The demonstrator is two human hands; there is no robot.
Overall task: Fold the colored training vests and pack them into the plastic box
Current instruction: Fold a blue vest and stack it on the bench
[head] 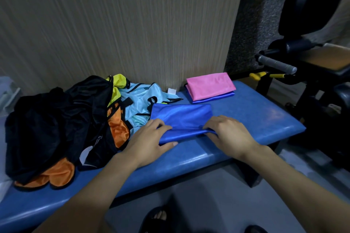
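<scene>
- Far left, a translucent plastic box (7, 88) is only partly in view at the frame edge; this is presumably the packing box.
- Unfolded heap (62, 124) on the blue bench (255, 111): at least one each of black, orange, yellow and light-blue vests; the exact count is hidden.
- Left hand (149, 141) pinches the near-left edge of the blue vest (181, 117); fingers curled over the fold.
- Right hand (227, 134) grips the near-right edge likewise.
- To fold well, I judge: lift both corners evenly, carry the edge far, align, then flatten.
- Far right, a folded stack (210, 87): one pink vest atop one blue.
</scene>
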